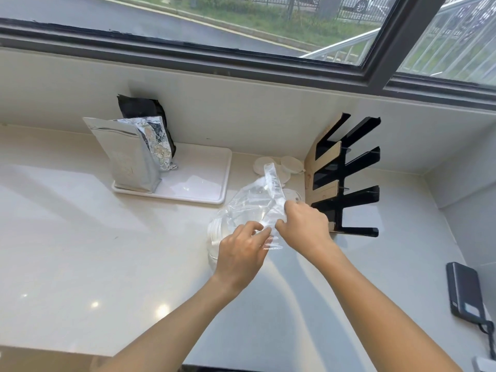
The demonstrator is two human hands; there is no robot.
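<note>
On the pale stone counter [80, 237] | your left hand [241, 253] and right hand [303, 226] pinch a clear crinkled plastic bag [252, 202] | stacked round white lids [213, 234] inside

Bright daylight pours through the window [241, 22] ahead, laying soft glare patches and small highlights on the pale countertop [80, 237]. The clear plastic bag [257, 205] glints. Shadows are faint and soft. Wide-angle distortion bows the window frame.

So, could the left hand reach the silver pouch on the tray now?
Probably yes: only bare counter lies between the left hand and the silver pouch, but that hand pinches the clear bag.
</note>
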